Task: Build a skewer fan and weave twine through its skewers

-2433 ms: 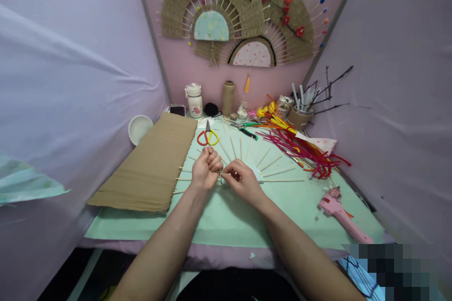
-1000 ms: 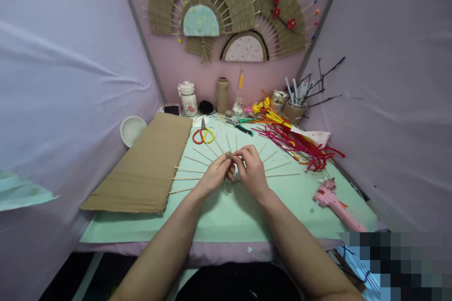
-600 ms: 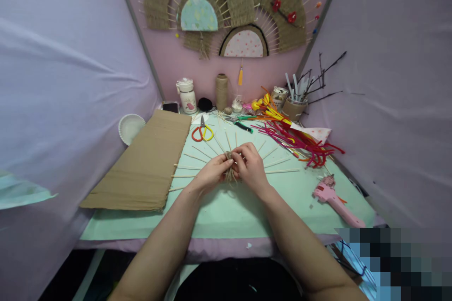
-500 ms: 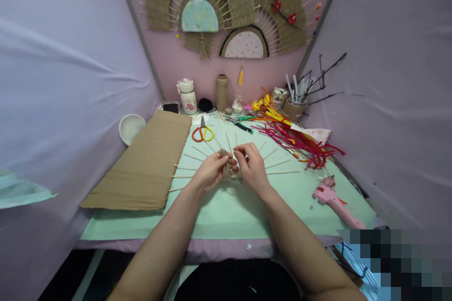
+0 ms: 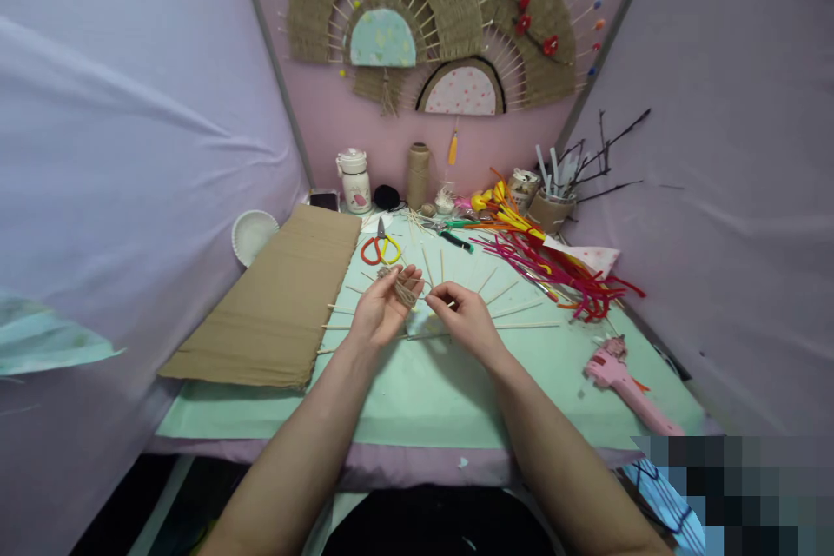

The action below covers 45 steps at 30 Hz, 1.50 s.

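Note:
A small loose hank of brown twine (image 5: 405,290) lies across the fingers of my left hand (image 5: 378,309), which is turned palm up with the thumb over it. My right hand (image 5: 470,321) is just to its right, thumb and forefinger pinched on a thin strand running from the hank. Beneath both hands, pale thin sticks (image 5: 529,327) spread like a fan on the mint-green tabletop (image 5: 430,413). My hands hide the middle of that fan.
Left lies a brown cardboard sheet (image 5: 267,313) beside a white paper plate (image 5: 253,239). Scissors (image 5: 381,248) and green-handled pliers (image 5: 456,239) lie beyond my hands. Coloured pipe cleaners (image 5: 573,278) and a pink glue gun (image 5: 629,382) are right. A twine spool (image 5: 418,178) stands behind.
My left hand has turned palm up and shifted left with the twine hank, away from the middle of the sticks. My right hand has lowered slightly. The whole view has shifted a little.

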Each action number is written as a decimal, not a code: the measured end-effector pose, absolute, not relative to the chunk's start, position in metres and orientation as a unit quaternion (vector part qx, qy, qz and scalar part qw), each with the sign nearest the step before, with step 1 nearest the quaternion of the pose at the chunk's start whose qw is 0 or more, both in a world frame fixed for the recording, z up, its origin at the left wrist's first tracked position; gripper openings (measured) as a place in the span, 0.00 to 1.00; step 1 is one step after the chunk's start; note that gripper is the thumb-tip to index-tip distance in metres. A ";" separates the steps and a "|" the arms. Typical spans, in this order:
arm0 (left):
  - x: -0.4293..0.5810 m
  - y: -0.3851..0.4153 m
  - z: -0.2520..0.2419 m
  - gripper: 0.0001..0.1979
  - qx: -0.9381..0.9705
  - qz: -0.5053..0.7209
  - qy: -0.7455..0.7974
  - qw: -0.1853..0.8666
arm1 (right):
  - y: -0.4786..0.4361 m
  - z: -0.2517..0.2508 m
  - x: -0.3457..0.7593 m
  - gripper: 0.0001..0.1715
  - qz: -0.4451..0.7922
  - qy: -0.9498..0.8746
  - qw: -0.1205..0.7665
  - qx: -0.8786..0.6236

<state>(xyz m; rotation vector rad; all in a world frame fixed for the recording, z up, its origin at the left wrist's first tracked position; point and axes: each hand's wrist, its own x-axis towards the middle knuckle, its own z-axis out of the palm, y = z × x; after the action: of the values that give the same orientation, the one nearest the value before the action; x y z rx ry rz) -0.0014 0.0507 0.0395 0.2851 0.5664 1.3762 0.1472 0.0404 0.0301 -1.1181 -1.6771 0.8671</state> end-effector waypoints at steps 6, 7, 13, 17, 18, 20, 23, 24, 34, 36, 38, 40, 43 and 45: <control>-0.001 0.049 0.037 0.08 0.183 0.617 0.255 0.722 | 0.038 0.034 0.147 0.10 0.341 -0.659 0.486 -0.462; -0.001 0.049 0.037 0.08 0.191 0.614 0.255 0.722 | 0.038 0.034 0.147 0.10 0.340 -0.652 0.494 -0.465; -0.002 0.046 0.041 0.12 0.232 0.595 0.252 0.727 | 0.040 0.032 0.148 0.10 0.347 -0.604 0.543 -0.469; 0.000 0.044 0.044 0.13 0.261 0.589 0.280 0.712 | 0.043 0.032 0.150 0.10 0.364 -0.538 0.598 -0.469; 0.001 0.043 0.044 0.13 0.271 0.588 0.296 0.702 | 0.043 0.033 0.150 0.10 0.374 -0.517 0.612 -0.467; 0.003 0.043 0.043 0.13 0.294 0.581 0.337 0.679 | 0.045 0.034 0.151 0.10 0.409 -0.472 0.639 -0.450; 0.005 0.043 0.039 0.12 0.337 0.565 0.366 0.658 | 0.048 0.037 0.154 0.08 0.495 -0.389 0.673 -0.388; 0.005 0.042 0.038 0.12 0.352 0.559 0.361 0.658 | 0.049 0.038 0.155 0.07 0.527 -0.360 0.680 -0.360; 0.005 0.037 0.048 0.16 0.358 0.515 0.328 0.707 | 0.054 0.044 0.167 0.05 0.682 -0.229 0.657 -0.228; 0.005 0.038 0.045 0.16 0.372 0.507 0.335 0.702 | 0.054 0.044 0.166 0.05 0.676 -0.229 0.659 -0.236; 0.004 0.040 0.041 0.17 0.396 0.485 0.361 0.691 | 0.055 0.043 0.166 0.05 0.674 -0.216 0.668 -0.231; 0.004 0.040 0.037 0.18 0.417 0.462 0.400 0.672 | 0.056 0.042 0.166 0.05 0.662 -0.201 0.687 -0.223; 0.004 0.040 0.033 0.18 0.449 0.441 0.437 0.643 | 0.057 0.040 0.167 0.05 0.614 -0.210 0.724 -0.234; 0.004 0.040 0.031 0.19 0.473 0.431 0.441 0.629 | 0.058 0.040 0.169 0.06 0.590 -0.215 0.739 -0.245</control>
<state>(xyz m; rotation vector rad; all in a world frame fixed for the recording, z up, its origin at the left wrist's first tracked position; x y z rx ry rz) 0.0038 0.0399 0.0310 1.0848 1.0111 0.9876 0.1685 0.0579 0.0402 -0.5371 -0.4725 1.2937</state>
